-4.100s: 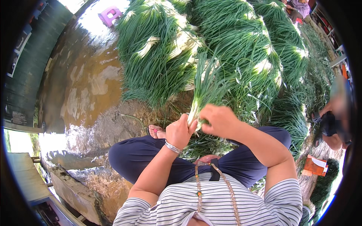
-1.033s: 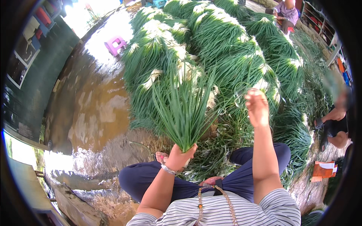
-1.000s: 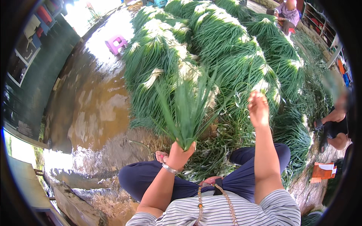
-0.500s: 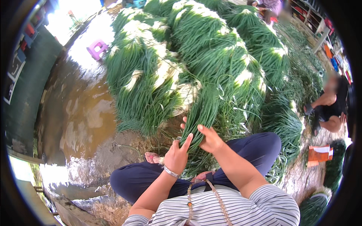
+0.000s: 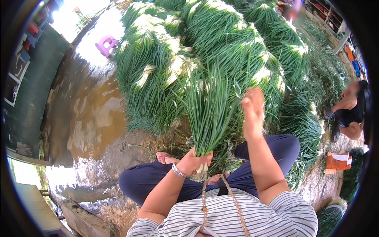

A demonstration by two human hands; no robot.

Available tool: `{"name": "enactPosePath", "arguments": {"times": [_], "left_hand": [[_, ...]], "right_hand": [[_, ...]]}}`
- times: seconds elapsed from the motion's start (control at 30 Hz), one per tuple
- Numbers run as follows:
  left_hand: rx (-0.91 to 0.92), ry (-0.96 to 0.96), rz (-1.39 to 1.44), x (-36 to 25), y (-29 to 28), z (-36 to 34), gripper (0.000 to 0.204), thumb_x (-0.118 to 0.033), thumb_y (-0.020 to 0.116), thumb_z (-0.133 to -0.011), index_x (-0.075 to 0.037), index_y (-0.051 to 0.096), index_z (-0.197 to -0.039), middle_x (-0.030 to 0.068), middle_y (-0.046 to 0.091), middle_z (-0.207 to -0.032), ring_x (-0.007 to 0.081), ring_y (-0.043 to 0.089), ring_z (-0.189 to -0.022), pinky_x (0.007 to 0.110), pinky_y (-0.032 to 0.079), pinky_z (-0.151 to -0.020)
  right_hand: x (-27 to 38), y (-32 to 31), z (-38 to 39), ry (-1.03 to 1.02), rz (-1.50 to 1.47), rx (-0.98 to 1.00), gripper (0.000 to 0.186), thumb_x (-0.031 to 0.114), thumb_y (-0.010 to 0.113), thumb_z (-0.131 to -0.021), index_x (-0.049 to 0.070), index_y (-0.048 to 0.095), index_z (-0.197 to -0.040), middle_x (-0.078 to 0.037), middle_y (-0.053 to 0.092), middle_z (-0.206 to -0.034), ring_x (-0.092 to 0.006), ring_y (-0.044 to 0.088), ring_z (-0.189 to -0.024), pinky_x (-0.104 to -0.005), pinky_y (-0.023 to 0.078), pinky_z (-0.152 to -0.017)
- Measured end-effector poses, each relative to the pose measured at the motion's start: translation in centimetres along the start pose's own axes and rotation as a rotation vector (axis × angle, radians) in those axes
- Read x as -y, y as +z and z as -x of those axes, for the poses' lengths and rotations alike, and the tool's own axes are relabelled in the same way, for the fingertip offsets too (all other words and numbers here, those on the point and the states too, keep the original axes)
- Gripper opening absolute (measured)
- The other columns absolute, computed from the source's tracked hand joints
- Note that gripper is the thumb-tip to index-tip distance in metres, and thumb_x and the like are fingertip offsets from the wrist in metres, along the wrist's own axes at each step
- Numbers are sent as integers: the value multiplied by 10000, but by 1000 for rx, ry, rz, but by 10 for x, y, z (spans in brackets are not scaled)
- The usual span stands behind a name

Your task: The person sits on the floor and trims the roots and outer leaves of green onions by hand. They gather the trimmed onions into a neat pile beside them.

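Note:
My left hand (image 5: 193, 162), with a silver bangle at the wrist, is closed round the white root ends of a bunch of green onions (image 5: 207, 122). The long green leaves fan upward and away from me. To the right of the leaves my right hand (image 5: 253, 110) is raised, apart from the bunch. Its fingers are stretched out and a little blurred, with nothing in them. Just beyond both hands lie big heaps of green onions (image 5: 221, 47), their white ends stacked in rows.
A purple plastic stool (image 5: 106, 45) stands on the wet floor (image 5: 94, 122) at the far left. To the right sits another person (image 5: 349, 106), near an orange-and-white carton (image 5: 338, 162). More green onions (image 5: 331, 213) lie at the lower right. Loose leaves litter the ground.
The bunch has gone from lying between both hands to standing upright in my left hand, gripped by its root ends. My right hand has let go and moved up and right.

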State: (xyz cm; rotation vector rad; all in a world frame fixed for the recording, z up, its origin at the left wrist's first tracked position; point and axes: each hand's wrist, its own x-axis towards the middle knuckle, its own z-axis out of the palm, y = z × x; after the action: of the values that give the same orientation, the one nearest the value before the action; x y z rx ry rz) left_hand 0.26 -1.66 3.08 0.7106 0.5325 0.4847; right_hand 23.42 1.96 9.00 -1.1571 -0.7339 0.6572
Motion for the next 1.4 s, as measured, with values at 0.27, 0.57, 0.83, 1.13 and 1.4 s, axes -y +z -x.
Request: {"name": "enactPosePath", "arguments": {"times": [0.27, 0.57, 0.83, 1.13, 1.4], "left_hand": [[-146, 183, -53, 4, -8, -7, 213, -59, 659, -843, -66, 559, -1032, 11, 595, -894, 106, 559, -742, 258, 462, -670], [-208, 165, -158, 4, 1, -2, 229, -24, 658, -831, -56, 558, -1034, 9, 604, -932, 90, 547, -794, 260, 468, -713], [126, 85, 119, 1, -3, 8, 269, -227, 617, -898, -30, 505, -1043, 19, 513, -900, 129, 523, -761, 322, 455, -683], [7, 143, 26, 10, -3, 7, 299, -158, 548, -944, -59, 398, -1183, 23, 514, -890, 130, 519, -700, 304, 461, -641], [-140, 157, -47, 12, -6, 4, 290, -50, 591, -901, -69, 413, -1130, 19, 528, -824, 123, 534, -681, 284, 472, -624]], "right_hand": [[32, 33, 32, -598, 715, 540, 280, 114, 782, -684, 73, 650, -927, -64, 519, -825, -243, 503, -776, -332, 437, -698], [17, 43, 34, -364, 703, 446, 498, 178, 823, -651, 88, 596, -1085, -64, 477, -799, -214, 495, -754, -329, 435, -670], [4, 28, 29, -478, 570, 408, 248, 45, 792, -681, 88, 684, -899, -71, 489, -951, -212, 510, -829, -317, 451, -719], [28, 27, 27, -541, 736, 385, 240, 152, 776, -716, 81, 649, -907, -168, 398, -1351, -354, 381, -1228, -453, 371, -967], [10, 23, 31, -3, 295, 514, 154, 74, 713, -774, 52, 638, -907, -125, 476, -1316, -240, 457, -1189, -370, 374, -971]]}}
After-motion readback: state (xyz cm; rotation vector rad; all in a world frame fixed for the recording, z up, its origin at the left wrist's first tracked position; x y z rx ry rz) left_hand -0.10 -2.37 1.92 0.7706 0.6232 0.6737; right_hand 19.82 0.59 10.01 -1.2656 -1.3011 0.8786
